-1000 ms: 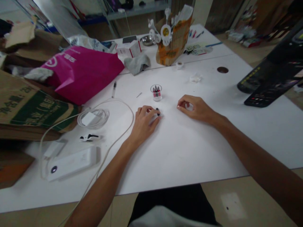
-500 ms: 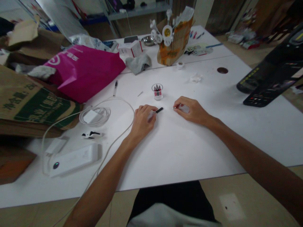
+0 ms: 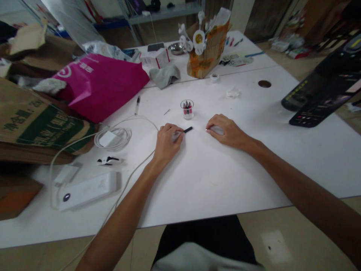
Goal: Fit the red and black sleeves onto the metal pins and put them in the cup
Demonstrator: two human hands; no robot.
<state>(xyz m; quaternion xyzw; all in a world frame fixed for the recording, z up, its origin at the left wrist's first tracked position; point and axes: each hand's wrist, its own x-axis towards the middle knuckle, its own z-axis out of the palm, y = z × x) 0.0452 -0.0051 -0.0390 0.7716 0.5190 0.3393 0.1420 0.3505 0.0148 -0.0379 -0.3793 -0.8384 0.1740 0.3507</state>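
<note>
On the white table, my left hand pinches a small black stick-like piece whose free end points right. To the right of it, my right hand is closed at the fingertips around a tiny shiny item, too small to name. A gap of bare table separates the two hands. Just beyond them stands a clear round cup with several red and dark pointed pieces upright in it. A small thin sliver lies left of the cup.
A white cable, power bank and black-and-white clip lie at left, below a magenta bag. A pen lies beyond. Farther back are a grey cloth and orange-brown bag. A black bottle stands right.
My left hand has shifted slightly left and away from me with the black piece. My right hand has barely moved; less of its small shiny item shows.
</note>
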